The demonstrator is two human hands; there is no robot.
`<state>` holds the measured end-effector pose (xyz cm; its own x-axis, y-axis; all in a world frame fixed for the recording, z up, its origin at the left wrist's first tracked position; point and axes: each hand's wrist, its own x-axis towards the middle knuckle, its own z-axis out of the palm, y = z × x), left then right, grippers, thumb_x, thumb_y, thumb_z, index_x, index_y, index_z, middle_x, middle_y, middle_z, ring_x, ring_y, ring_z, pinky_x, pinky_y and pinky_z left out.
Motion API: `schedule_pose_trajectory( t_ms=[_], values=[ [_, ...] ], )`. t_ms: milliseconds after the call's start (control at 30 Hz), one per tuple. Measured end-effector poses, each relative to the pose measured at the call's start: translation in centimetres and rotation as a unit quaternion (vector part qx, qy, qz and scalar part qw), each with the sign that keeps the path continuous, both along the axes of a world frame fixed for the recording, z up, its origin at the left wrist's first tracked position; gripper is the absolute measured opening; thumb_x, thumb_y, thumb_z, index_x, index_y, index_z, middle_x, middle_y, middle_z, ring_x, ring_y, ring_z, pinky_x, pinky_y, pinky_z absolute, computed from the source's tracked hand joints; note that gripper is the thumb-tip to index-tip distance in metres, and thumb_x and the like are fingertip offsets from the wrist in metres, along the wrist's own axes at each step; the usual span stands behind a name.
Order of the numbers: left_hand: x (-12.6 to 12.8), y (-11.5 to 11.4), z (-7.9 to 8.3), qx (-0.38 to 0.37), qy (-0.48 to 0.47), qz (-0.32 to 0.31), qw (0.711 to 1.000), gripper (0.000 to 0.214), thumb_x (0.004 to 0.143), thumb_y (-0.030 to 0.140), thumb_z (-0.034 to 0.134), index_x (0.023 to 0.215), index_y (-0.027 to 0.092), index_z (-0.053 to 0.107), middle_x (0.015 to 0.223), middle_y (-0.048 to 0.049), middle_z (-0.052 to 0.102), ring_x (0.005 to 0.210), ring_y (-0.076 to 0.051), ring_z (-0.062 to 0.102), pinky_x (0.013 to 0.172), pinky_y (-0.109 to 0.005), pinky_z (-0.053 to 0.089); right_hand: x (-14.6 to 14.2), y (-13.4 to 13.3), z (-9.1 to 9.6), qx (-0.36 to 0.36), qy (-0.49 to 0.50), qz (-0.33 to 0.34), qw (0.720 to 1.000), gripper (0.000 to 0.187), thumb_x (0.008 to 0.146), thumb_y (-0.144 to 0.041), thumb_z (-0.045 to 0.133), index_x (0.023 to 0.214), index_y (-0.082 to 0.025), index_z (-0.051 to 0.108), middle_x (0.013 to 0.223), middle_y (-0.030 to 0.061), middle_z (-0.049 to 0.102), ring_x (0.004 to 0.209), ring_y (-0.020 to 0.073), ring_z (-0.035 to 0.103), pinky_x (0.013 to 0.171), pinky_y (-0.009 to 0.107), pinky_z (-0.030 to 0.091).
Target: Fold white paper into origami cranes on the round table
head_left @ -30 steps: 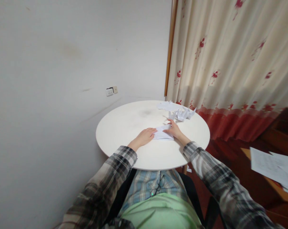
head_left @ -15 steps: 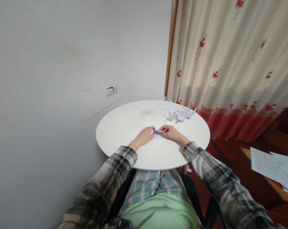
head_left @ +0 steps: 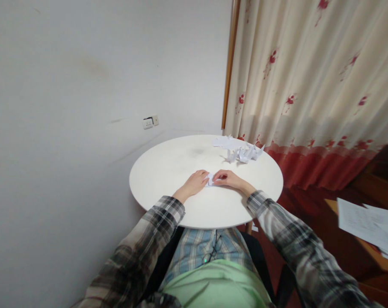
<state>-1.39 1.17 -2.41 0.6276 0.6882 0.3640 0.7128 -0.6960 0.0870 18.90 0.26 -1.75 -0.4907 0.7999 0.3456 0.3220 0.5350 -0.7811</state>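
Leftmost, the left plaid sleeve [head_left: 126,252] runs out of view at the bottom edge. At its cuff the left hand [head_left: 195,182] lies low over the near end of a small piece of folded white paper [head_left: 210,180], its fingers close together and covering that end. The fingertips touch the paper, but whether they pinch it or only press it down cannot be told.

The paper lies on the round white table [head_left: 168,169], between the two hands; only its middle strip shows, and its folds are too small to make out.

On its other end is the right hand [head_left: 230,179], fingers bent, with a small dark gap between thumb and forefinger; the tips meet the paper, though how firmly they hold it is unclear.

Beyond the right hand stands a cluster of folded white pieces [head_left: 244,154], overlapping too much to count. Well to the right of both hands, written sheets [head_left: 367,224] are cut off by the frame edge, their writing unreadable.
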Motion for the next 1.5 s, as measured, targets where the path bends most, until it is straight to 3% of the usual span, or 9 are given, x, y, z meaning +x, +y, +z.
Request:
schedule_pose_trajectory(
  t_ms=[200, 600, 867, 1067, 1233, 1400, 1500],
  values=[
    [0.06, -0.17, -0.02, -0.021, 0.022, 0.028, 0.999, 0.043, 0.088, 0.037, 0.033, 0.121, 0.013, 0.046, 0.132, -0.0116, 0.043, 0.121, -0.021, 0.038, 0.101, -0.034, 0.028, 0.08, 0.26, -0.24, 0.025, -0.018, -0.006, 1.000, 0.023, 0.060, -0.033, 0.071, 0.075, -0.016, 0.066, 0.085, 0.0047, 0.065, 0.080, 0.0159, 0.057, 0.079, 0.030, 0.042],
    [0.27, -0.61, 0.52, -0.058, 0.046, 0.048, 0.996, 0.059, 0.085, 0.051, 0.034, 0.128, 0.012, 0.039, 0.136, -0.0121, 0.039, 0.124, -0.023, 0.034, 0.103, -0.033, 0.023, 0.12, 0.21, -0.15, 0.044, -0.030, -0.023, 0.998, 0.029, 0.061, -0.033, 0.071, 0.084, -0.016, 0.066, 0.089, 0.0052, 0.063, 0.081, 0.0159, 0.057, 0.079, 0.030, 0.043],
    [0.24, -0.24, -0.01, -0.038, 0.057, 0.042, 0.997, 0.055, 0.087, 0.047, 0.028, 0.130, 0.014, 0.037, 0.137, -0.0098, 0.037, 0.124, -0.022, 0.034, 0.103, -0.034, 0.024, 0.23, 0.25, -0.33, 0.082, -0.035, 0.005, 0.996, 0.024, 0.072, -0.028, 0.060, 0.094, -0.018, 0.064, 0.107, 0.0070, 0.062, 0.100, 0.0175, 0.055, 0.096, 0.035, 0.037],
    [0.20, -0.52, 0.30, 0.004, 0.057, 0.051, 0.997, 0.041, 0.088, 0.031, 0.032, 0.125, 0.019, 0.045, 0.136, -0.0065, 0.039, 0.124, -0.021, 0.036, 0.101, -0.038, 0.027, 0.26, 0.29, -0.32, 0.071, -0.040, 0.010, 0.997, 0.026, 0.074, -0.029, 0.058, 0.096, -0.016, 0.065, 0.104, 0.0083, 0.064, 0.097, 0.0177, 0.057, 0.094, 0.034, 0.039],
    [0.14, -0.41, 0.53, 0.018, 0.021, 0.036, 0.999, 0.035, 0.087, 0.019, 0.033, 0.113, 0.019, 0.056, 0.120, -0.0045, 0.056, 0.113, -0.018, 0.048, 0.097, -0.035, 0.033, 0.13, 0.30, -0.10, 0.031, -0.020, -0.002, 0.999, 0.026, 0.075, -0.034, 0.057, 0.087, -0.014, 0.068, 0.093, 0.0072, 0.068, 0.087, 0.0175, 0.060, 0.088, 0.032, 0.042],
    [-0.04, -0.32, 0.58, -0.012, -0.031, 0.021, 0.999, 0.031, 0.088, 0.027, 0.034, 0.104, 0.018, 0.060, 0.110, -0.0051, 0.062, 0.104, -0.017, 0.054, 0.092, -0.030, 0.038, 0.00, 0.24, -0.14, -0.028, 0.004, -0.005, 1.000, 0.028, 0.071, -0.037, 0.060, 0.083, -0.014, 0.068, 0.084, 0.0071, 0.069, 0.077, 0.0177, 0.062, 0.078, 0.032, 0.046],
    [-0.16, -0.18, 0.47, -0.025, -0.041, -0.002, 0.999, 0.030, 0.087, 0.029, 0.038, 0.106, 0.018, 0.058, 0.112, -0.0049, 0.060, 0.105, -0.017, 0.053, 0.093, -0.029, 0.039, -0.05, 0.15, -0.20, -0.012, 0.003, 0.009, 1.000, 0.028, 0.068, -0.035, 0.064, 0.087, -0.015, 0.067, 0.090, 0.0063, 0.068, 0.082, 0.0176, 0.061, 0.081, 0.033, 0.046]
  ],
)
